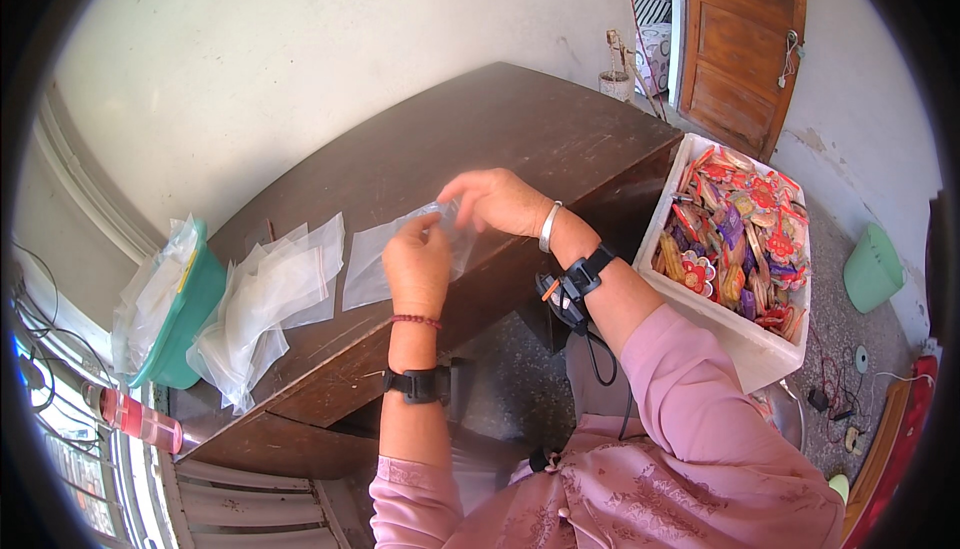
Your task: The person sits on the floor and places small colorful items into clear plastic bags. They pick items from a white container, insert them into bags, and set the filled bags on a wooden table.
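A clear plastic bag (pixel 371 267) lies on the dark brown wooden table (pixel 525 121), partly hidden behind my left hand. My left hand (pixel 417 267) has its thumb and forefinger drawn together at the bag's upper part. Just right of it, my right hand (pixel 496 200) hovers over the bag's far end, fingers curved and apart, slightly blurred; I see nothing held in it. To the left, several clear zip bags (pixel 262 294) form a loose, fanned pile that hangs over the table edge.
More clear bags (pixel 150 324) fill a teal plastic basin (pixel 196 324) at the left. A white foam box (pixel 739 350) of wrapped snacks (pixel 739 234) stands by the table's right end. A pink bottle (pixel 142 421) lies near the window. A green bucket (pixel 874 271) and cables (pixel 832 399) are on the floor.
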A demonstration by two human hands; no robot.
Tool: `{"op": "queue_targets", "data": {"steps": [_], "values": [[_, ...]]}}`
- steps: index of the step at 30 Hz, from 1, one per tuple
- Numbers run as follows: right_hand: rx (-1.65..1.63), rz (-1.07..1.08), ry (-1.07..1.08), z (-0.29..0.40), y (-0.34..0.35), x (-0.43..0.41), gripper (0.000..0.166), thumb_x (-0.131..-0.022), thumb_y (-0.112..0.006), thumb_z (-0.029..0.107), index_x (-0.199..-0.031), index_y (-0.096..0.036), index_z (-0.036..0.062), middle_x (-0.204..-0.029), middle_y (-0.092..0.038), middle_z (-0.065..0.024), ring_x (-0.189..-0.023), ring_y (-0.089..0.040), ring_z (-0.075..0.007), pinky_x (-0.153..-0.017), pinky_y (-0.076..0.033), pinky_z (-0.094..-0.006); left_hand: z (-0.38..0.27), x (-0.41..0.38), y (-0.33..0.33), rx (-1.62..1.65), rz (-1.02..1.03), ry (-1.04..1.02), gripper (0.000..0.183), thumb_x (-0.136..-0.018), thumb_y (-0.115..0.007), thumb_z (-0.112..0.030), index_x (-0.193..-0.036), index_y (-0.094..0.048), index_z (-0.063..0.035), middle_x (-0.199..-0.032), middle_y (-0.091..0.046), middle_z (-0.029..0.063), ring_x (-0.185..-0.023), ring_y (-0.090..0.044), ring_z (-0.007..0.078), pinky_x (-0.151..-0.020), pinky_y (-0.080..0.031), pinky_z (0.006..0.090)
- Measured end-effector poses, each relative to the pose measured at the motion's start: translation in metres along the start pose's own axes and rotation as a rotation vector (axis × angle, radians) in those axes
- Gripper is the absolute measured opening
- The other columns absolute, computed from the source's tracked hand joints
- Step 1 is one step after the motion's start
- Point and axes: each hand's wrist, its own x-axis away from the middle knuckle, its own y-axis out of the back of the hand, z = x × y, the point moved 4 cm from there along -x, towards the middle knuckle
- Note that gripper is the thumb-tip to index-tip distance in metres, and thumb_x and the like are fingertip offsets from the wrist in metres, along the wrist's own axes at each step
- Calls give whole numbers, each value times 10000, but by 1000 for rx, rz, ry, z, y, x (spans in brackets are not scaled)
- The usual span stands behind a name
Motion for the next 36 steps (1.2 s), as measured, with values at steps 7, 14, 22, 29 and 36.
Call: {"op": "queue_targets", "data": {"steps": [7,14,22,29,36], "values": [[53,-55,-3,-2,0,0,372,-782,-482,-41,-1117,-630,17,-761,-676,-93,-605,-573,-114,-573,-462,-255,4,-1,4,101,-70,-15,176,-886,-599,-107,-969,-707,5,-660,-628,11,-594,-510,58,-534,-420,263],[157,-162,101,-6,-7,-8,383,-759,-501,-56,-1099,-643,49,-728,-690,-63,-645,-620,-132,-600,-494,-284,13,-5,7,162,-57,-104,186,-889,-586,-94,-1003,-706,-9,-619,-542,-13,-565,-429,50,-499,-367,246],[-108,-152,-61,6,32,30,420,-809,-463,-23,-1220,-548,-4,-957,-677,-135,-689,-654,-137,-590,-485,-241,13,-9,-4,263,33,-69,193,-900,-598,-84,-1039,-702,1,-667,-566,-41,-581,-426,30,-520,-354,208],[166,-493,-271,-11,164,112,270,-857,-574,92,-1112,-622,18,-909,-677,-89,-764,-658,-126,-640,-521,-251,15,-6,2,301,64,-46,207,-906,-594,-79,-1066,-693,7,-684,-530,-69,-600,-402,18,-536,-324,196],[1078,-818,-631,-21,288,246,378,-823,-592,290,-1128,-659,77,-1110,-654,-181,-1038,-614,-359,-920,-478,-400,11,-3,7,256,50,-17,207,-911,-588,-81,-1065,-688,14,-712,-549,-50,-622,-417,20,-558,-345,199]]}}
